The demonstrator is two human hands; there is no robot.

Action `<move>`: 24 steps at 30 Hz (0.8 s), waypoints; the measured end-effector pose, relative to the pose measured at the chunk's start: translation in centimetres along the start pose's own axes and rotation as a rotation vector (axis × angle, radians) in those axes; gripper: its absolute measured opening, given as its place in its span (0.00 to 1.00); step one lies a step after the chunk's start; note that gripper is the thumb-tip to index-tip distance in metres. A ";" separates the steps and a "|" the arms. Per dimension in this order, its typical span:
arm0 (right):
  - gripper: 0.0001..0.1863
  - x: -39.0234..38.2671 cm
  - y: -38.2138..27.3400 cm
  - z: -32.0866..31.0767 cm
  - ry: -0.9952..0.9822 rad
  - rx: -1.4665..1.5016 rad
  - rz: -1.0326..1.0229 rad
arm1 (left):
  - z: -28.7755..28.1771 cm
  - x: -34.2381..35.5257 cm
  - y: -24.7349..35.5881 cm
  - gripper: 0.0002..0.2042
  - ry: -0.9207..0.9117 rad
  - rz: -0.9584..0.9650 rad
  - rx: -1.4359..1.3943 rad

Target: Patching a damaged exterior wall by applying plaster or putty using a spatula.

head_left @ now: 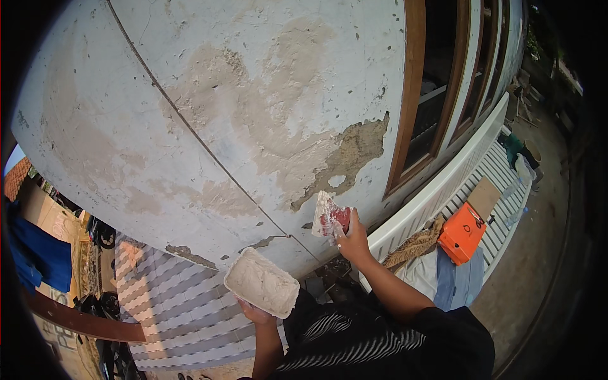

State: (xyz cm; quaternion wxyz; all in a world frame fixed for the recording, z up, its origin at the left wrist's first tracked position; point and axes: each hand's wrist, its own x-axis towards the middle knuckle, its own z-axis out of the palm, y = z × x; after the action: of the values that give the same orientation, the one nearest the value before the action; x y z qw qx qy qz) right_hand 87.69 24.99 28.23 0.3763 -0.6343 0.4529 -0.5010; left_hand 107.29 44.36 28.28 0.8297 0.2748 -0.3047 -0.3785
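A broad white wall (209,95) with patches of bare plaster and flaking paint fills most of the view, with a wooden window frame (415,95) to its right. Below it, the left hand (254,312) grips from beneath a rectangular tray (261,282) full of pale filler. The right hand (352,239) is closed around a red-handled scraper (330,216), whose filler-smeared blade lies against the wall just under the largest bare patch.

A flat orange box-like package (463,233) lies on the white bench (443,190) beside a brown cardboard sheet (484,197).
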 end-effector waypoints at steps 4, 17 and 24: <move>0.18 -0.7 -0.9 2.0 -0.160 -0.125 0.022 | -0.6 -0.3 0.0 0.32 -0.015 0.016 -0.031; 0.19 0.5 -2.0 10.7 -0.323 -0.526 -0.193 | -2.4 -1.9 1.5 0.30 0.107 0.131 0.186; 0.18 -0.2 0.4 12.3 -0.437 -0.546 -0.230 | -3.6 -2.6 2.2 0.30 0.215 0.134 0.321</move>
State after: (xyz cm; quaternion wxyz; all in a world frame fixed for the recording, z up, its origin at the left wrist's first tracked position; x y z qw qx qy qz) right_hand 99.64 25.36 25.16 0.2221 -0.8500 0.4049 -0.2534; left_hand 109.53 48.50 26.62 0.8264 0.4214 -0.2883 -0.2375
